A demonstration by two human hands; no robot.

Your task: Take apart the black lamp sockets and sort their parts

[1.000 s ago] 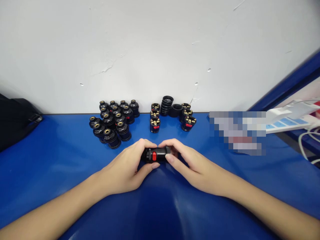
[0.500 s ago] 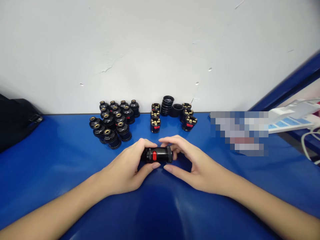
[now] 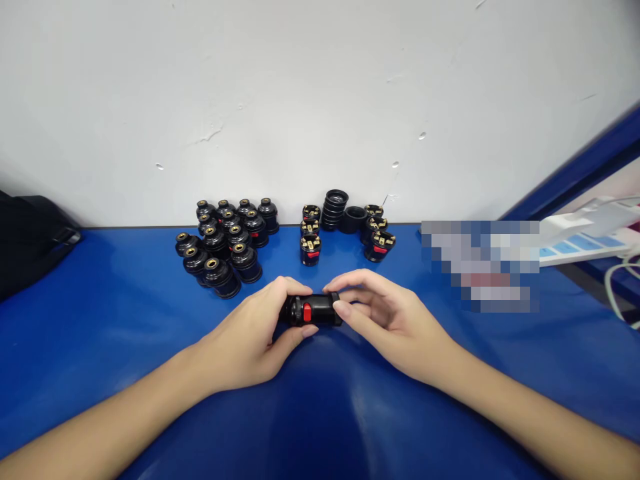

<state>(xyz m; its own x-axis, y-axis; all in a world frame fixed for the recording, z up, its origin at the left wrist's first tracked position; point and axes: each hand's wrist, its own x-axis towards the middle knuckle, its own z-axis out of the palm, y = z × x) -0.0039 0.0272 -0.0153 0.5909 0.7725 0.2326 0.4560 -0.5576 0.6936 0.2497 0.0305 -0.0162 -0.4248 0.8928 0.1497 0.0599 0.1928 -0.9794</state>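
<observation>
A black lamp holder point(image 3: 319, 310) with a red switch point(image 3: 307, 312) lies sideways, a little above or on the blue table. My left hand point(image 3: 255, 332) is closed round its left end, with the index finger along the top and the thumb below. At the right end sits a wider black ring point(image 3: 336, 301). My right hand point(image 3: 387, 320) pinches this ring, its thumb in front and its fingers behind, curled and partly hidden.
Several black lamp-holder caps with brass necks point(image 3: 215, 240) stand at the left back. Lamp-holder cores with brass contacts point(image 3: 311, 247) stand behind the hands, near stacked black rings point(image 3: 334, 212). A blurred patch point(image 3: 480, 267), white power strip point(image 3: 580, 247) and black bag point(image 3: 35, 240) flank them.
My right thumb has moved up from below the lamp holder onto the ring, and the right fingers have closed in. My left hand keeps its hold.
</observation>
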